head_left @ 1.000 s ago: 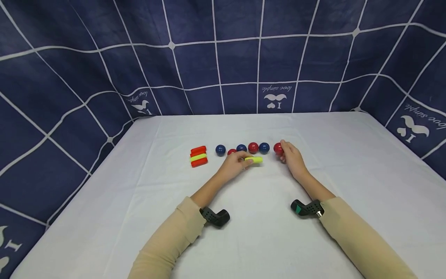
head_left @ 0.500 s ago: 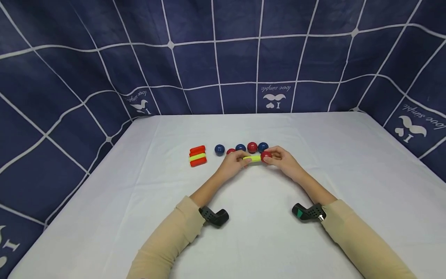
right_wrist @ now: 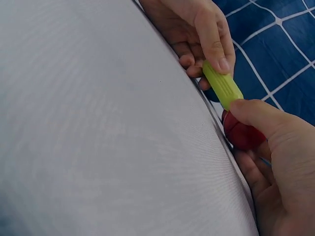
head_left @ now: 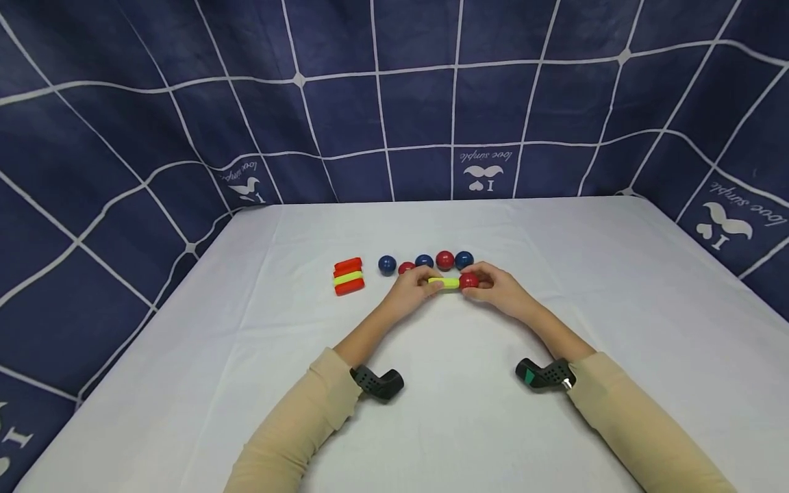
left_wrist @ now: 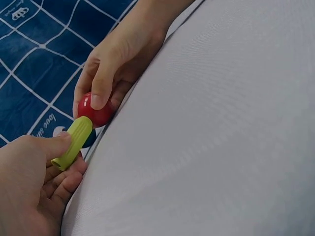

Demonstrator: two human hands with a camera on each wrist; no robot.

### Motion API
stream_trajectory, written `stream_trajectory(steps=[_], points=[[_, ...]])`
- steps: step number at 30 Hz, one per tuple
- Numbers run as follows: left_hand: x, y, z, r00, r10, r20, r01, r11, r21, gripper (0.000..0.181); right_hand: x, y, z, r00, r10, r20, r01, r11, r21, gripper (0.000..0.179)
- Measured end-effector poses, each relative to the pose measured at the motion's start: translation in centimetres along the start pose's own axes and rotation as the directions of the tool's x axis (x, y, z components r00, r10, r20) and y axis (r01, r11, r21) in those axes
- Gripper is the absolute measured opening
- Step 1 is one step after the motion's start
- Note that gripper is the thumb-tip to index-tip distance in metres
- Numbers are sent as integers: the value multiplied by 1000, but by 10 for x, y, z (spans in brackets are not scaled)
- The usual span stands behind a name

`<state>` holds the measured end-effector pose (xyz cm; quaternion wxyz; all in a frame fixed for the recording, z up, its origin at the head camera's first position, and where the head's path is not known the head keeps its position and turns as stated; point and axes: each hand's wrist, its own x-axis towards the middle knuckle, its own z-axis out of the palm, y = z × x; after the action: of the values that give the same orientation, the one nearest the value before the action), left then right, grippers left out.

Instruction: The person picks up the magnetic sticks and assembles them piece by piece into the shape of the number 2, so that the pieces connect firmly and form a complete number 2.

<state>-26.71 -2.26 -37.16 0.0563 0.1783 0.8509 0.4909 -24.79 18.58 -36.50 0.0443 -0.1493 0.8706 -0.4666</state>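
My left hand (head_left: 409,290) pinches a yellow-green ridged tube (left_wrist: 75,142) between thumb and fingers. In my right hand (head_left: 502,294) is a glossy red ball (left_wrist: 96,109), gripped by thumb and fingertips. The tube's right end touches the ball in the head view; both wrist views show them end to end. Whether the tube has entered the ball cannot be told. Just behind the hands stands a row of balls, among them a red ball (head_left: 445,260) and a blue ball (head_left: 464,260). Another red ball (head_left: 405,268) is partly hidden behind my left hand.
Left of the hands lie two red tubes (head_left: 349,287) with a yellow-green tube (head_left: 348,278) between them. A blue ball (head_left: 387,266) sits at the row's left end. White cloth covers the table (head_left: 456,411); a dark blue checked curtain (head_left: 419,103) hangs behind.
My right hand has carried the red ball leftward from beyond the row to the yellow-green tube's end, and ball and tube now touch. My left hand has stayed nearly still, holding the tube.
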Motion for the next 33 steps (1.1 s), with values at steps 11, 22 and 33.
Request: stream_trajectory(steps=[11, 22, 33], points=[[-3, 1, -2, 999, 22, 49, -25, 999, 46, 23, 3, 7, 0, 1000, 5, 15, -5, 1000, 11, 45], [-2, 0, 0, 998, 31, 49, -32, 999, 18, 27, 4, 11, -7, 996, 7, 91, -13, 998, 61, 43], [-3, 6, -4, 996, 65, 67, -76, 981, 179, 27, 4, 11, -6, 995, -27, 97, 27, 1000, 9, 44]])
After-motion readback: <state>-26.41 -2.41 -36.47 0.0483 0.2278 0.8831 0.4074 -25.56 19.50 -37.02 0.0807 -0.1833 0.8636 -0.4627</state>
